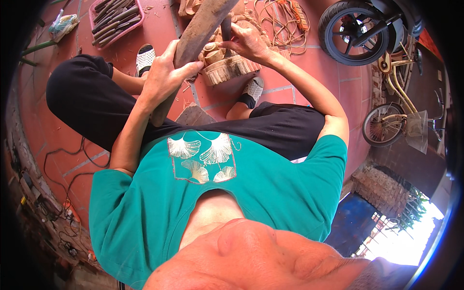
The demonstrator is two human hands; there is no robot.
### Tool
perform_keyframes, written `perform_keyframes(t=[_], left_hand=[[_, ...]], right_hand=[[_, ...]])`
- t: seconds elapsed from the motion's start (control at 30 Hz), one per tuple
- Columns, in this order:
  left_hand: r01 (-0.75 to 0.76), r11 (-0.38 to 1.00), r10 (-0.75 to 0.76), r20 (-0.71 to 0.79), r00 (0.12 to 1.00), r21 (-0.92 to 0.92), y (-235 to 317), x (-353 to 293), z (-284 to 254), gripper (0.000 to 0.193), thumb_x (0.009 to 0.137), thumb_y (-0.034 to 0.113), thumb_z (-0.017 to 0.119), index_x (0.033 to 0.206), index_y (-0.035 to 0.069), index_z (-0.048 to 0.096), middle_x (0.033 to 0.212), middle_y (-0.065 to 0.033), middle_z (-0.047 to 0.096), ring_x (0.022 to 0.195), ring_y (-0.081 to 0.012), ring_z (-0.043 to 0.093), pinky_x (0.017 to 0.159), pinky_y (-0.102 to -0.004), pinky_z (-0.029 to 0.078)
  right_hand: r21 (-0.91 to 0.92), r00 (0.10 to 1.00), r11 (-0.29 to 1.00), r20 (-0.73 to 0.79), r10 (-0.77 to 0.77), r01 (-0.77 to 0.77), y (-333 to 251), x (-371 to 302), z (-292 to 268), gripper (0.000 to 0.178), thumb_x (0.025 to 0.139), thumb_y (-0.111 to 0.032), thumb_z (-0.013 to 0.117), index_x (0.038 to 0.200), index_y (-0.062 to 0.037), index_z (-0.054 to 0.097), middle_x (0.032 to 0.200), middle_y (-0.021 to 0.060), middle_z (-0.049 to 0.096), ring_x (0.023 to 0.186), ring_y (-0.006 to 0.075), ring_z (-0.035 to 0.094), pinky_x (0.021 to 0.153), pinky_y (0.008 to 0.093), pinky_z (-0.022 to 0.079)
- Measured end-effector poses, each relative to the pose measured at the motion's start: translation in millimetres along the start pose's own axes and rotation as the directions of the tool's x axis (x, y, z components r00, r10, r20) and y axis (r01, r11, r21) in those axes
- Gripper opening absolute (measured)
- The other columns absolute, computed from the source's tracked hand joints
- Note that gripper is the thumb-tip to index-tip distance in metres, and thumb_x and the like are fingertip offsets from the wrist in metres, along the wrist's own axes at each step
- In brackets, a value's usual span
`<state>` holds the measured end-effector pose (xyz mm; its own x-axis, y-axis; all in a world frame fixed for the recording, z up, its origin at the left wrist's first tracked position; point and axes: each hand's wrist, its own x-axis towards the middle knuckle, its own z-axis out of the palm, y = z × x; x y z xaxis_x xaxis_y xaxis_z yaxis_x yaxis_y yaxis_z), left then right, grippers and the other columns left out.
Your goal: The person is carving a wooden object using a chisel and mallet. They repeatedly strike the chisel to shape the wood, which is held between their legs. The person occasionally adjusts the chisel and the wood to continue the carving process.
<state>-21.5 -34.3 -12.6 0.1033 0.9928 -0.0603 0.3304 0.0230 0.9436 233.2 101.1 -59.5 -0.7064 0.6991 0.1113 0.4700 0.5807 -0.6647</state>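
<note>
A single wide fisheye view from a camera worn on the person's head, aimed steeply down along the body. The green shirt (278, 188) is close to the lens and fills the middle. Above the shirt, farther off, are the left hand (163, 72) and right hand (247, 43), with red tiled floor (311, 67) beyond. Right of the shirt, a bicycle (402, 93) appears tipped sideways near the dark, rounded rim.

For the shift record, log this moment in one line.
left hand: grips wooden club; right hand: holds dark tool; nearby: carved wood; upper left: pink tray of tools
</note>
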Motion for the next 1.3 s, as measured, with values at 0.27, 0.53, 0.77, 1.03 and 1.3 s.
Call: perform_keyframes(t=[0.27, 0.53, 0.77, 1.03, 1.3], left_hand=[[0.027, 0.999, -0.028, -0.038, 0.999, -0.026, 2.4, 0.2, -7.5, 0.056, 0.088, 0.036, 0.074, 0.127, 0.0, 0.055, 0.083, -0.0113, 0.069, 0.071, -0.0147, 0.066, 0.066, -0.0307, 0.053], [-0.074, 0.996, 0.067, -0.128, 0.99, -0.051, 6.1, -1.3, -12.3, 0.051, 0.088, 0.032, 0.076, 0.121, -0.002, 0.057, 0.084, -0.0095, 0.068, 0.072, -0.0137, 0.064, 0.067, -0.0305, 0.052], [-0.029, 0.998, 0.023, -0.108, 0.994, -0.055, 10.4, -2.9, -16.5, 0.052, 0.087, 0.033, 0.076, 0.12, -0.002, 0.057, 0.083, -0.009, 0.067, 0.072, -0.0139, 0.064, 0.068, -0.0307, 0.052], [-0.046, 0.993, 0.031, -0.143, 0.989, -0.107, 9.2, -3.3, -15.6, 0.049, 0.086, 0.029, 0.078, 0.118, -0.002, 0.058, 0.078, -0.0069, 0.065, 0.069, -0.0132, 0.063, 0.065, -0.0298, 0.051], [0.009, 1.0, -0.009, -0.038, 0.999, 0.024, -7.7, 0.6, -6.3, 0.05, 0.087, 0.032, 0.076, 0.12, -0.001, 0.057, 0.085, -0.0088, 0.066, 0.073, -0.0127, 0.063, 0.066, -0.0288, 0.051]], right_hand=[[-0.09, 0.998, 0.995, 0.063, -0.027, 0.033, -11.2, 4.3, 0.0, 0.04, 0.084, -0.023, 0.081, 0.113, -0.0041, 0.061, 0.082, 0.0127, 0.072, 0.074, 0.0232, 0.073, 0.065, 0.0349, 0.056], [-0.101, 0.994, 0.991, 0.08, -0.08, 0.088, -21.2, 5.8, 1.6, 0.041, 0.083, -0.022, 0.08, 0.115, -0.0066, 0.06, 0.08, 0.0122, 0.071, 0.071, 0.0285, 0.072, 0.063, 0.0378, 0.055], [-0.125, 0.993, 0.988, 0.093, -0.075, 0.086, -20.0, 6.3, 2.8, 0.044, 0.083, -0.023, 0.08, 0.118, -0.0072, 0.059, 0.079, 0.0125, 0.071, 0.071, 0.0306, 0.072, 0.062, 0.0396, 0.054], [-0.112, 0.99, 0.993, 0.137, -0.021, 0.036, -16.7, 3.5, 7.4, 0.04, 0.082, -0.027, 0.079, 0.11, -0.0088, 0.058, 0.082, 0.0151, 0.07, 0.073, 0.0377, 0.07, 0.064, 0.0463, 0.054], [-0.097, 0.985, 0.994, 0.169, -0.041, 0.058, -12.5, 6.4, 11.4, 0.039, 0.081, -0.026, 0.079, 0.108, -0.0091, 0.057, 0.078, 0.015, 0.068, 0.071, 0.0365, 0.069, 0.062, 0.0463, 0.051]])
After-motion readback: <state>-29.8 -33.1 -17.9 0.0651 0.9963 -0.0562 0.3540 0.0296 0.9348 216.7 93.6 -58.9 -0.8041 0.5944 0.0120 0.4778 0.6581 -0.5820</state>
